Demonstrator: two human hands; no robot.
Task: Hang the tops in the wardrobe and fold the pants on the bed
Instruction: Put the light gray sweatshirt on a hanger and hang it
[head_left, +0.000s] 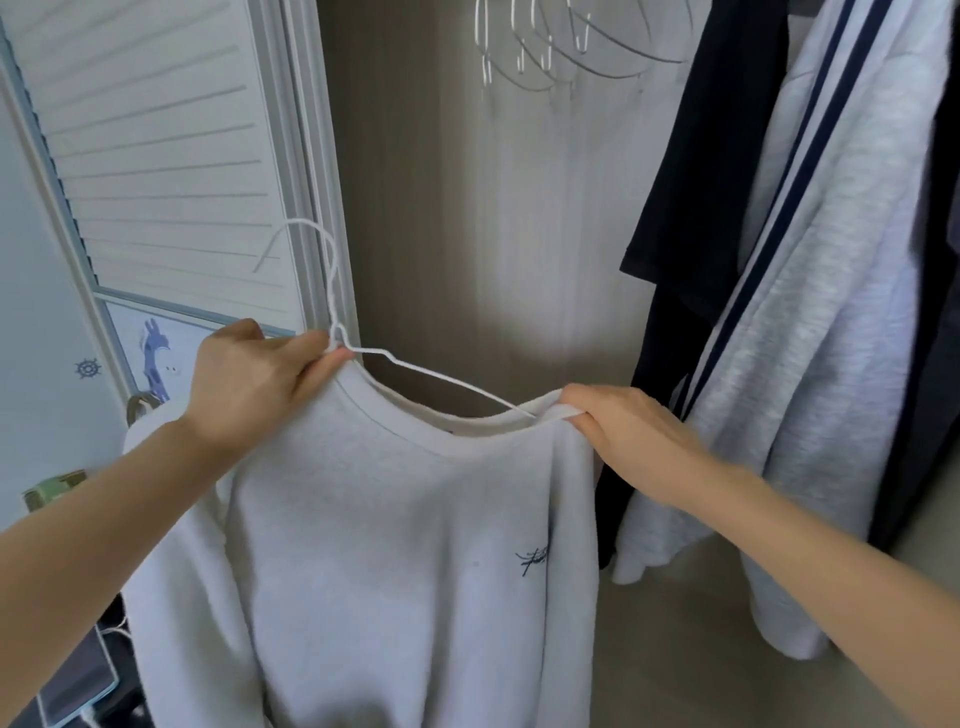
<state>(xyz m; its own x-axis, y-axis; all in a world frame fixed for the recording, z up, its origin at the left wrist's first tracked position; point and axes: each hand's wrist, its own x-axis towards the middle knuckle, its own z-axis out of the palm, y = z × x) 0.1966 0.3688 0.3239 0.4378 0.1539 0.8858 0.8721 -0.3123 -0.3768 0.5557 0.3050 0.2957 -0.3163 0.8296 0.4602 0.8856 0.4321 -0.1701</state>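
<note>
A person stands at an open wardrobe (467, 234) fitting a white sweatshirt (395, 545) onto a white wire hanger (332, 291). The left hand (254, 379) pinches the collar together with the hanger at the base of its hook, while the right hand (628, 431) grips the collar's far side, where the hanger's arm runs into the neck opening. The sweatshirt hangs between both hands in front of the wardrobe, not yet on the rail. Judging by the scene, this top is about midway: the hanger appears only partly seated, and lifting it onto the rail is left. A dark top (696, 171) and a grey jacket with navy stripes (810, 322) already hang at the right, so some hanging seems done; neither the pants nor the bed is in view, so that part cannot be judged. Empty wire hangers (561, 47) hang at the top centre, marking free rail space. The louvred door (156, 145) stands just beside the hanger's hook on the left, and the hung garments crowd the right.
</note>
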